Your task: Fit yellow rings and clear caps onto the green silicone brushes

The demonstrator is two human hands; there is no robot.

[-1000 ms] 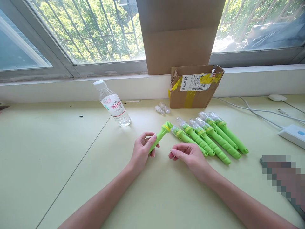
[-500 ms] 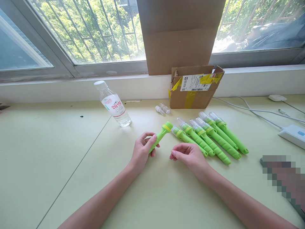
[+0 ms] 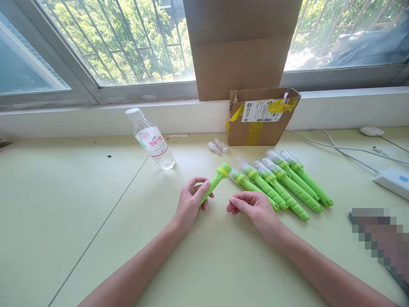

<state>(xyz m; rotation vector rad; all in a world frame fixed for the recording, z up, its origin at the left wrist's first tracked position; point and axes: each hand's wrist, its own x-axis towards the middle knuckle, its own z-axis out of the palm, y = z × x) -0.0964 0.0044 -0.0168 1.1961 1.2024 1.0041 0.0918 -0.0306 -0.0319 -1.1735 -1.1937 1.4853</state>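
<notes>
My left hand [image 3: 193,197] is closed around a green plastic handle [image 3: 213,183] with a threaded end and a yellow ring, tilted up to the right. My right hand [image 3: 247,204] is apart from it, thumb and fingertips pinched together; whatever they may hold is hidden or too small to make out. Just beyond the right hand, several similar green handles [image 3: 287,181] fitted with clear caps lie side by side on the table. Farther back lie a loose clear cap [image 3: 220,145] and a small clear-and-white piece [image 3: 214,148].
A water bottle [image 3: 153,143] stands at the back left. An open cardboard box [image 3: 258,132] sits against the wall, a larger cardboard sheet [image 3: 239,55] behind it. White cables [image 3: 338,148] and a power strip [image 3: 393,181] lie right, above a blurred dark object [image 3: 380,243].
My right hand's fingers have shifted slightly, with the thumb and fingertips still pinched. My left hand and the green handle stay where they were.
</notes>
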